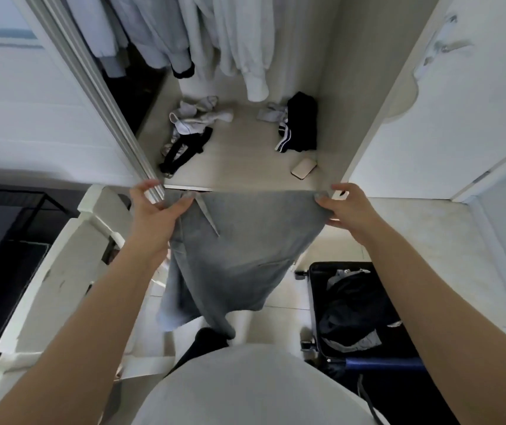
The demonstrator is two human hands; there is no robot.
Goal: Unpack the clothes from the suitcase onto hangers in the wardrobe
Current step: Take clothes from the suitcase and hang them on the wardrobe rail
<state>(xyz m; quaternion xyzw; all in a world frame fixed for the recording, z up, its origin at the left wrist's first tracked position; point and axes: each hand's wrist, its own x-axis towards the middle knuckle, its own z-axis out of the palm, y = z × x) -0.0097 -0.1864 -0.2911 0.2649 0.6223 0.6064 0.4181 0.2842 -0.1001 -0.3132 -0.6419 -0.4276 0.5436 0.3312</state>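
- Your left hand [153,207] and right hand [343,207] pinch the grey trousers' [239,256] waistband, stretched before the wardrobe [245,167].
- Open suitcase [365,311] lies right.

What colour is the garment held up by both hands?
The soft fabric garment is plain grey, clearest in the head view.

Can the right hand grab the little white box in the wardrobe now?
Probably not yet. The right hand is busy pinching the trousers. Nothing seems to block the way to the box, though.
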